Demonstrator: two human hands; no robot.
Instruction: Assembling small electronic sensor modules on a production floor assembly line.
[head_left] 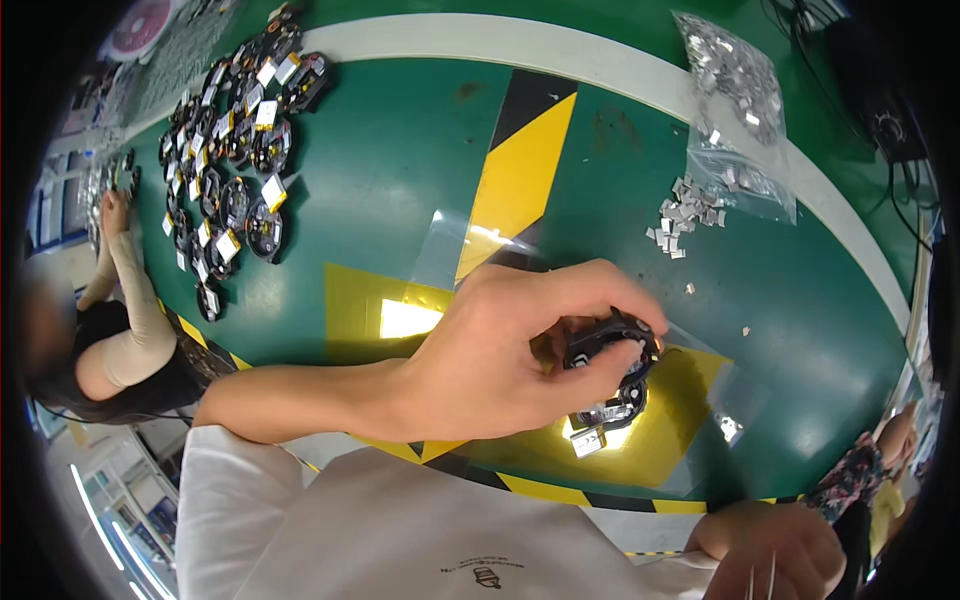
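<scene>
My left hand (500, 345) reaches across the middle of the table, its thumb and fingers closed round a round black plastic housing (600, 340). Just below it, over the yellow film, shows a second black housing (628, 405) with electronics inside. A small silver battery (588, 442) sticks out from this one. At the lower right, near my body, my right hand (785, 555) is closed on a pair of tweezers (765, 578), whose two thin metal prongs show. Most of the right hand's fingers are blurred or cut off by the dark rim.
Translucent yellow film (680, 425) lies on the green table (380, 150). Many black housings with batteries (235, 200) cover the far left. Small silver pieces (685, 215) lie beside a clear bag (735, 110) at far right. Another person's arm (130, 300) is at left; another person (860, 470), right.
</scene>
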